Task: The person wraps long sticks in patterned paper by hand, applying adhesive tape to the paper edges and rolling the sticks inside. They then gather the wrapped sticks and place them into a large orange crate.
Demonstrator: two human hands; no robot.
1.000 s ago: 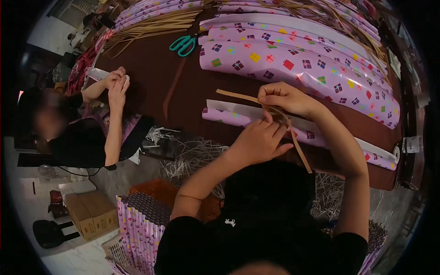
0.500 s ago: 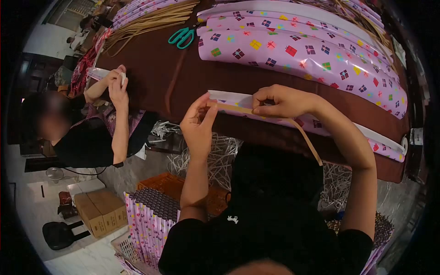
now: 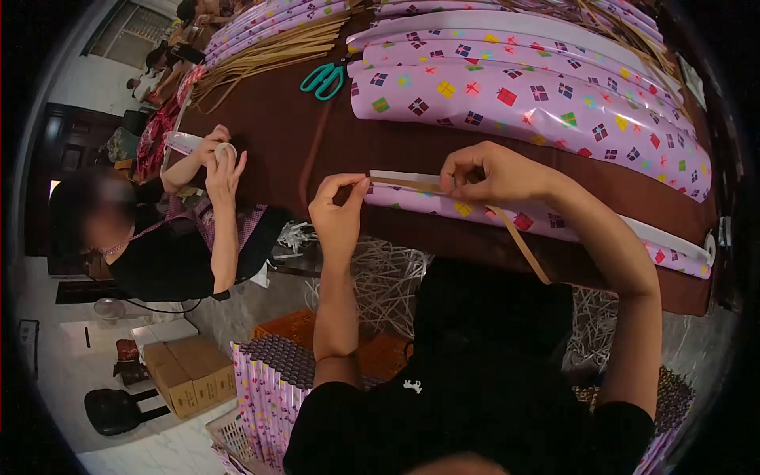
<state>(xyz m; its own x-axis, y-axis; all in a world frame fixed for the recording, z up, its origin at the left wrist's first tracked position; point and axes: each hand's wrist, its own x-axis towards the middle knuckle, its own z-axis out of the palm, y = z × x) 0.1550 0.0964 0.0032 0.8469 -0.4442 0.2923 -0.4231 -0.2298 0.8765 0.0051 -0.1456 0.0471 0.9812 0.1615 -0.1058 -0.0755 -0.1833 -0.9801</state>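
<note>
A pink sheet of wrapping paper (image 3: pixel 427 203) printed with gift boxes lies along the table's near edge, its white edge turned up. A narrow tan strip (image 3: pixel 516 239) runs along that edge, and its loose end hangs down past my right hand. My left hand (image 3: pixel 336 215) pinches the left end of the strip and paper edge between thumb and forefinger. My right hand (image 3: pixel 499 176) has its fingers curled and closed on the strip further right, pressed close to the paper. The fingertips hide part of the strip.
Teal-handled scissors (image 3: pixel 323 80), a bundle of tan strips (image 3: pixel 277 49) and stacked wrapping paper (image 3: pixel 507 91) lie on the brown-covered table (image 3: pixel 332 142). At left, a co-worker (image 3: pixel 166 253) handles a small white roll. Below are shredded white strips (image 3: pixel 384 273) and upright pink rolls (image 3: pixel 269 396).
The view has shifted, so the scene sits slightly further right and lower. My left thumb and forefinger have come together on the strip's end. More printed paper shows below the strip.
</note>
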